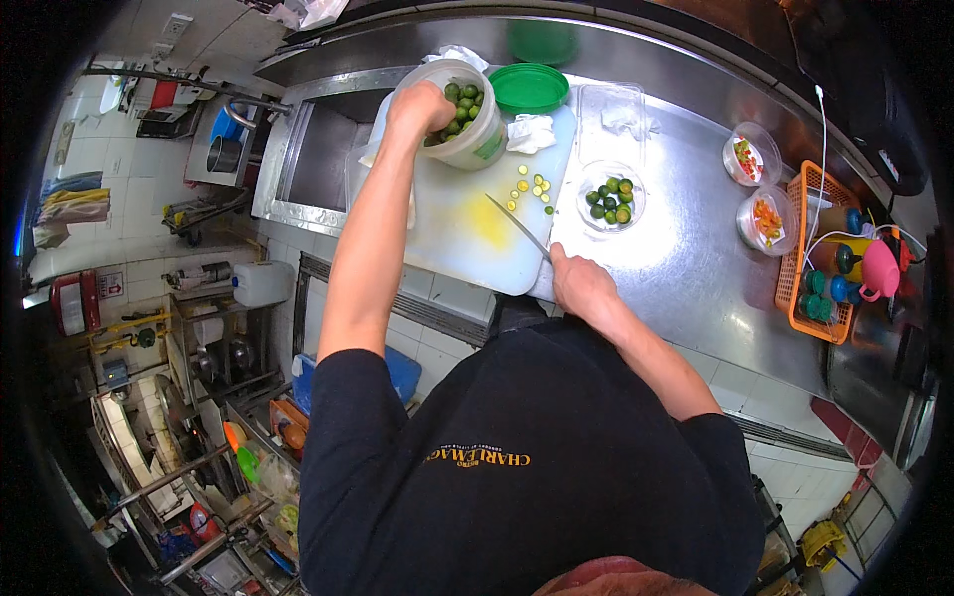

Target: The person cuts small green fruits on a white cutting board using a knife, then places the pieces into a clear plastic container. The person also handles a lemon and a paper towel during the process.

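Observation:
My left hand (pixel 426 106) reaches into a translucent plastic tub (pixel 483 149) of small green citrus fruits (pixel 465 103); its fingertips are hidden. The tub stands tilted on a white cutting board (pixel 440 235). In my right hand (pixel 585 281) is the handle of a knife (pixel 518 223), its blade pointing over the board's right side. Several small cut citrus pieces (pixel 538 186) lie beyond the blade, and a yellow stain (pixel 484 217) marks the board. Right of the board, a clear round bowl (pixel 578 200) holds several whole green citrus fruits (pixel 611 200).
A green lid (pixel 529 88) and crumpled white paper (pixel 531 134) lie behind the board. The sink (pixel 317 160) is at left. Two clear tubs of chopped red and orange pieces (pixel 747 160) (pixel 768 220) stand right, beside an orange basket (pixel 794 283) of bottles.

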Available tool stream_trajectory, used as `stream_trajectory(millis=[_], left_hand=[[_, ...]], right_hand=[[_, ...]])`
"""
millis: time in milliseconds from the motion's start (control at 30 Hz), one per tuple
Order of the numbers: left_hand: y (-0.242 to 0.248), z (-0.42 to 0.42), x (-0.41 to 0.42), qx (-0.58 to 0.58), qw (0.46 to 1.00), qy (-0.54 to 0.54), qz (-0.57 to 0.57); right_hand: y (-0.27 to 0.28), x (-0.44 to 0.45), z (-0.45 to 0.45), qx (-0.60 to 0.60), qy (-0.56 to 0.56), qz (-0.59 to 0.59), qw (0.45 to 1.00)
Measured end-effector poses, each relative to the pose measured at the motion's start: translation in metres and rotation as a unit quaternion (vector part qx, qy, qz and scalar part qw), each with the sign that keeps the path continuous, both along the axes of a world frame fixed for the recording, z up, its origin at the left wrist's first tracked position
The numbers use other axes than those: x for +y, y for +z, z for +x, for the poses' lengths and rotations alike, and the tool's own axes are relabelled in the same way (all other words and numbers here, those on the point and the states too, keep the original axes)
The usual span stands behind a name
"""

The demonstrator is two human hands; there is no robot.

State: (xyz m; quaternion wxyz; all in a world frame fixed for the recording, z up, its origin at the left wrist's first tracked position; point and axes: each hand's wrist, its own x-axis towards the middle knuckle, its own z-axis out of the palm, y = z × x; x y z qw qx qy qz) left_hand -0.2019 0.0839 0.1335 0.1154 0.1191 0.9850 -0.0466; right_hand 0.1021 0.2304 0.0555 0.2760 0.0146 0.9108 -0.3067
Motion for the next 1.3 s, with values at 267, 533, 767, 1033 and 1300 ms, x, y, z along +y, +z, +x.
stream_trajectory(millis=[267,533,767,1033,1300], left_hand=[[0.022,0.184,-0.070,-0.134,0.865,0.020,0.483],[-0.117,0.217,-0.053,0.103,0.885,-0.017,0.454],[-0.114,0.216,-0.057,0.091,0.874,0.001,0.478],[-0.121,0.213,-0.053,0.087,0.857,0.024,0.508],[-0.129,0.217,-0.036,0.119,0.848,0.002,0.516]], right_hand=[[-0.002,0.004,0.003,-0.001,-0.007,-0.004,1.000],[0.000,0.004,0.000,0.004,-0.006,0.010,1.000],[-0.002,0.002,0.004,-0.025,-0.014,0.007,1.000],[-0.007,-0.001,0.009,-0.027,-0.028,-0.026,0.999],[-0.017,0.011,0.015,0.032,-0.054,-0.008,0.998]])
